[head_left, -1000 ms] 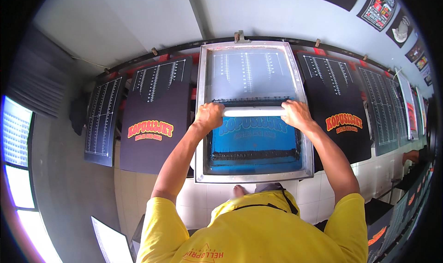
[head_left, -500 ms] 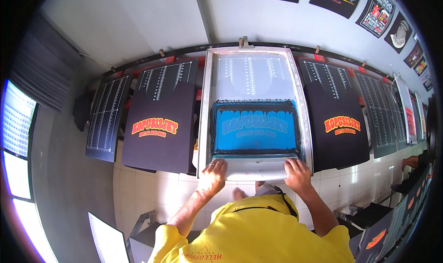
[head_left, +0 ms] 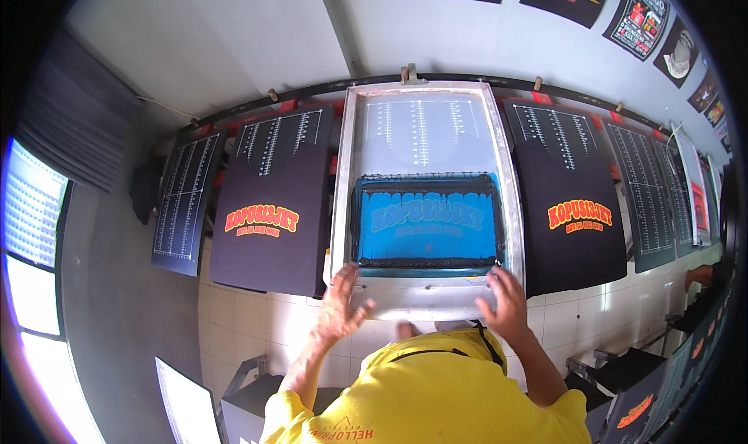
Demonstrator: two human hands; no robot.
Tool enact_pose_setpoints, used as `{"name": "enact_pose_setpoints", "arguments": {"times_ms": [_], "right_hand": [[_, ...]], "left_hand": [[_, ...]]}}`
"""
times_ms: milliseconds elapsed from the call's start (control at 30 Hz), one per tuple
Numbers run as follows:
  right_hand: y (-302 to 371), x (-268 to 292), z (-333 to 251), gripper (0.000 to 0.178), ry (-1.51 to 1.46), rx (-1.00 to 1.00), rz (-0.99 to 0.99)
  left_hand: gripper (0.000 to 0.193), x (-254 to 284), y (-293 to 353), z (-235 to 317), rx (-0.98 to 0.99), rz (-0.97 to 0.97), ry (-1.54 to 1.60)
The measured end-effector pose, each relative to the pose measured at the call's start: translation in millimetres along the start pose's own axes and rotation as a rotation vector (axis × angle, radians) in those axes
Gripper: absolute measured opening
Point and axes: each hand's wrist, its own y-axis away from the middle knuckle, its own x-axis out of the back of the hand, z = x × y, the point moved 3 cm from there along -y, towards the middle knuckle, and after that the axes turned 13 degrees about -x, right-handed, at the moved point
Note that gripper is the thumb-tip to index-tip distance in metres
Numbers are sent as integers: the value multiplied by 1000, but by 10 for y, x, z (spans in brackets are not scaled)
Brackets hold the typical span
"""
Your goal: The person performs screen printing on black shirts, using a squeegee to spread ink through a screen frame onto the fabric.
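A screen-printing frame (head_left: 508,202) with pale metal sides lies over the middle platen. Its mesh has a blue panel (head_left: 428,219) carrying faint lettering, edged with black ink. Along the near end rests a wide squeegee (head_left: 421,297) with a silvery metal body. My left hand (head_left: 339,307) is open at the squeegee's left end, fingers apart and fingertips by the frame's near left corner. At the other end my right hand (head_left: 505,304) is likewise open, thumb spread from the fingers. Whether either hand still touches the squeegee I cannot tell.
Dark shirts with red-and-yellow lettering lie on platens to the left (head_left: 269,226) and right (head_left: 580,218). Bare gridded platens (head_left: 183,202) stand farther out. A dark rail (head_left: 312,88) runs behind. More platens (head_left: 631,382) are behind me at right. Another person's arm (head_left: 701,276) shows at far right.
Both hands have let go their grip on the squeegee, and their fingers have spread. The squeegee's body has tipped toward me, its near edge now lower in view.
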Motion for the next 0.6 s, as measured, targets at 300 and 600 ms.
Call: {"name": "enact_pose_setpoints", "arguments": {"times_ms": [300, 600], "right_hand": [[-336, -327, 1054, 33, -101, -589, 180], [-413, -452, 1142, 27, -418, -714, 125]], "left_hand": [[33, -409, -53, -963, 554, 281, 0], [37, -330, 44, -1160, 642, 261, 71]]}}
